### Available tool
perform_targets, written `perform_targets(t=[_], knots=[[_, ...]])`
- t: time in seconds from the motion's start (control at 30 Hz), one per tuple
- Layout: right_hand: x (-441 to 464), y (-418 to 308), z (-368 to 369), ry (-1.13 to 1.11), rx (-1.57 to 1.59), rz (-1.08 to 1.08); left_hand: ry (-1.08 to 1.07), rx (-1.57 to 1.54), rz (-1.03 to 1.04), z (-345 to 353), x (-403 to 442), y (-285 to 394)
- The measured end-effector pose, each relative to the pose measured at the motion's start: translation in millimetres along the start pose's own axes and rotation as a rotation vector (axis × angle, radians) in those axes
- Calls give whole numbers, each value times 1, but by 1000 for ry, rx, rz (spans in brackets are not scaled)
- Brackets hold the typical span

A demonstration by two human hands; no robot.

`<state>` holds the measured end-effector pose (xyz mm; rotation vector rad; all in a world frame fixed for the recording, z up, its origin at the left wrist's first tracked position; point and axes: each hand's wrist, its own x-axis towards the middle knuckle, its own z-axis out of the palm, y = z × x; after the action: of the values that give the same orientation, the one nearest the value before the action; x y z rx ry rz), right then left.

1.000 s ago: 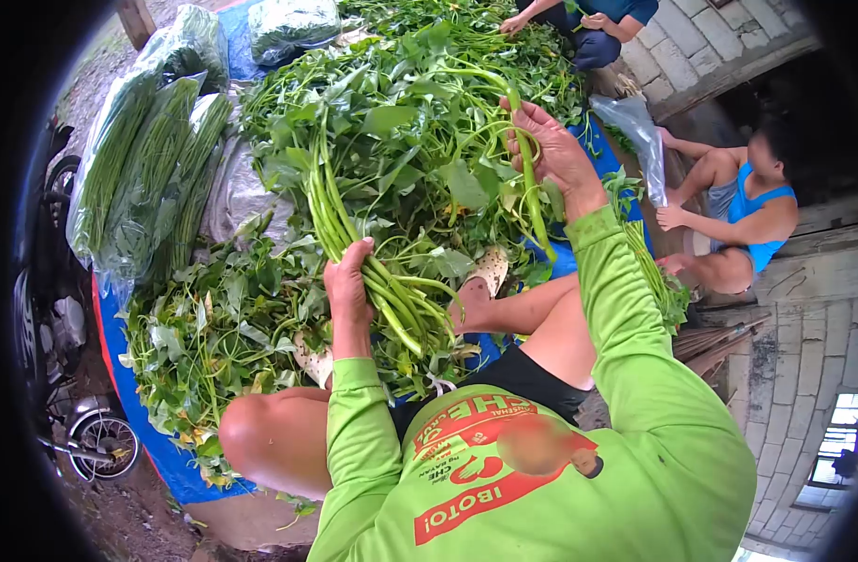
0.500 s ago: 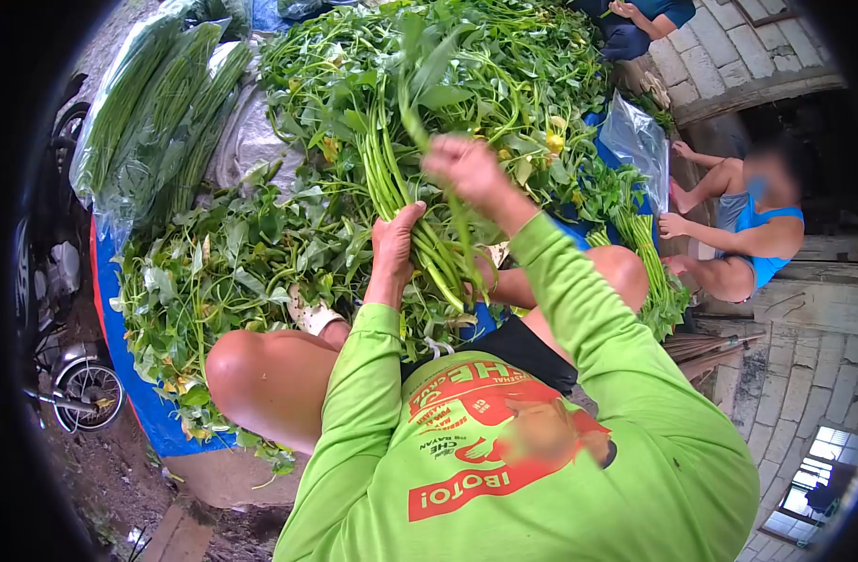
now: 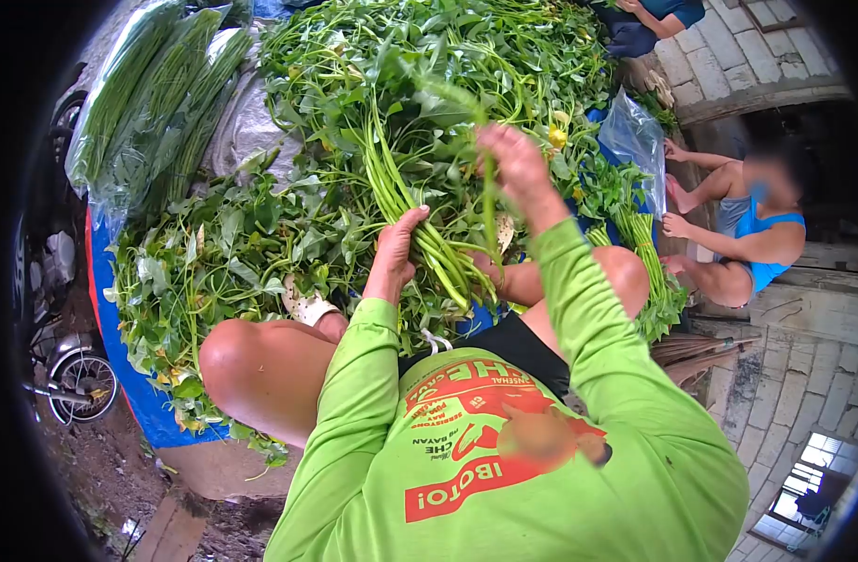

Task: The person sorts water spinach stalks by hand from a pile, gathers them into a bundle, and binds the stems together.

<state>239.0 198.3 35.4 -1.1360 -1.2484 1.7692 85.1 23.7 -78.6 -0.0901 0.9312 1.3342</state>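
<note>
My left hand (image 3: 395,255) is wrapped round a bundle of long green stems (image 3: 389,192), whose leafy tops point away from me and whose bare ends hang toward my lap. To the right of the bundle, my right hand (image 3: 515,159) is closed on a single leafy stem (image 3: 490,211), partly blurred by motion. Beneath both hands spreads a large pile of leafy greens (image 3: 326,140). A white clog (image 3: 307,304) on my foot shows at the pile's near side.
Plastic bags of greens (image 3: 153,112) lie at the upper left on a blue tarp (image 3: 120,347). At the right, a seated person (image 3: 766,229) holds a clear plastic bag (image 3: 632,140) beside bundled stems (image 3: 640,239). Another person (image 3: 649,21) is at the top right. A motorcycle wheel (image 3: 82,386) stands lower left.
My right hand moved left with its stem toward the bundle, then slightly back right, away from it. My left hand still holds the bundle. The view has shifted a little.
</note>
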Motion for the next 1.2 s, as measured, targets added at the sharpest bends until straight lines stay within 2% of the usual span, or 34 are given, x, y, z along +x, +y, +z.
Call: perform_targets(t=[0.07,0.13,0.23,0.33,0.4,0.47,0.5,0.53,0.63,0.67,0.77,0.9,1.0,1.07,1.17,1.2], knots=[[10,-63,-1,59,-252,-187,9,9,6,-5,5,-5],[11,-112,12,145,-374,-361,17,23,9,-5,4,-7],[24,-126,23,231,-790,-796,24,16,13,1,1,-4],[15,-89,56,224,-903,-736,14,-4,-15,5,-3,-3],[3,-32,68,80,-1137,-392,-9,-45,-24,6,-2,-5],[-7,67,50,-95,-1028,-228,-58,-126,-47,-1,1,-9],[-15,96,41,-75,-963,-187,-67,-172,-58,-1,2,-9],[-24,106,43,-57,-896,-144,-73,-219,-69,-3,1,-8],[-39,115,49,100,-285,301,-129,-194,-190,-14,-4,-5],[-38,120,42,109,-290,299,-152,-184,-231,-14,-4,-3],[-22,157,20,132,-306,280,-88,-181,-149,-11,0,-7],[-43,149,30,107,-673,104,50,-123,61,0,2,-17],[-57,134,45,27,-774,168,208,-16,73,8,3,-14],[-55,151,43,-70,-945,74,252,13,61,-4,18,-20],[-52,147,34,-210,-873,51,292,127,141,-2,14,-14],[-59,115,40,-258,-870,66,304,181,158,-2,11,-12]])
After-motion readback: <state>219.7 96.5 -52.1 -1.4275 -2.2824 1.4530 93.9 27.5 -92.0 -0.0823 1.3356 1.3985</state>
